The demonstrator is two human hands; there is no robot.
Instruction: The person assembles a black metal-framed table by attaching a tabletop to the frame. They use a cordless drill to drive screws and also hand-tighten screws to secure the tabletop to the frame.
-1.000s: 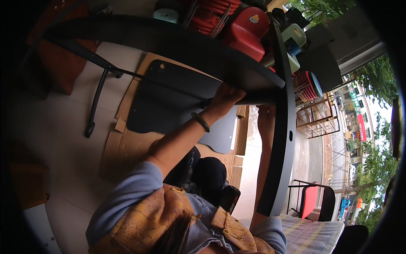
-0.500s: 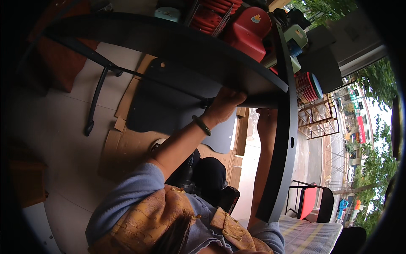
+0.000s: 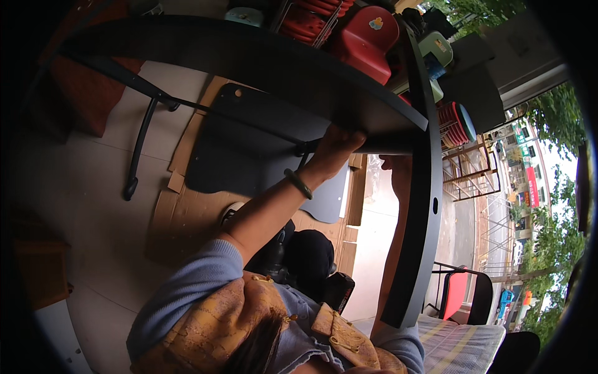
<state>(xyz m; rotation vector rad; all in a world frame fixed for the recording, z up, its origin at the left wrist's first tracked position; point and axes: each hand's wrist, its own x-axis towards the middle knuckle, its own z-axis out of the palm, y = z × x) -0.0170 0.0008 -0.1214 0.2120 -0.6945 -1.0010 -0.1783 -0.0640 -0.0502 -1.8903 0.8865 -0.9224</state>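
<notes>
A long black panel [image 3: 249, 62] curves across the top, and a narrow black board [image 3: 425, 206] meets it at the right. My left hand [image 3: 336, 153], with a green bangle on the wrist, is closed at the panel's lower edge near this corner; its fingertips are partly hidden. Close to it runs a dark round bar [image 3: 386, 143] beneath the panel. My right hand [image 3: 402, 171] is behind the narrow board, near the end of the bar; the board covers much of it, and its grip does not show.
Below lies a dark shaped board [image 3: 249, 146] on cardboard [image 3: 180, 218]. A black metal leg [image 3: 144, 143] stands at the left. Beyond the panel are a red plastic chair [image 3: 367, 43] and stacked red seats [image 3: 458, 124]. A plaid-covered table [image 3: 461, 343] stands at lower right.
The narrow board and the panel's corner have shifted slightly right. My right hand has moved slightly up and right with them, while my left hand stays nearly in place.
</notes>
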